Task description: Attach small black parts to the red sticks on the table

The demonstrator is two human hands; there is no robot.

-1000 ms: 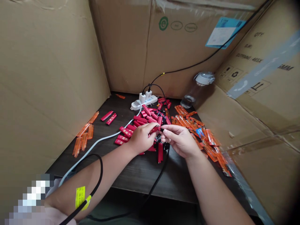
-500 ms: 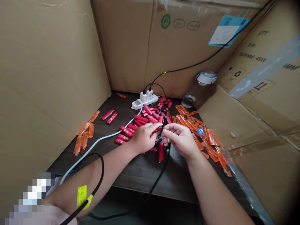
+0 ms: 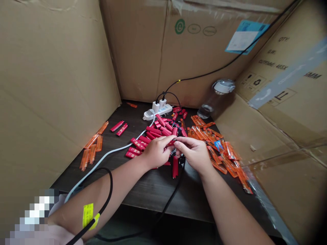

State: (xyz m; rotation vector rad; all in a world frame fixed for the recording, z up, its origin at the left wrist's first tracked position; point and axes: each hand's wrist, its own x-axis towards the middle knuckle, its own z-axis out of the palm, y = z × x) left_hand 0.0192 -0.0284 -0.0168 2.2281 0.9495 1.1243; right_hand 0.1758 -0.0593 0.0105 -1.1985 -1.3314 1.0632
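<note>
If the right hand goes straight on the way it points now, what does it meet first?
The right hand would probably meet the red piece at the left hand first, though the depth is hard to judge from this view.

Glossy red plastic lighters (image 3: 175, 166) lie on a matt dark-wood table (image 3: 150, 194).

My left hand (image 3: 157, 153) and right hand (image 3: 194, 154) can pass over the dark tabletop (image 3: 150, 192) toward me, between the white cable (image 3: 109, 153) and black cable (image 3: 174, 194). The red pieces (image 3: 155, 131) block forward, the orange pieces (image 3: 204, 134) rightward, and cardboard walls (image 3: 51, 85) close the sides.
</note>
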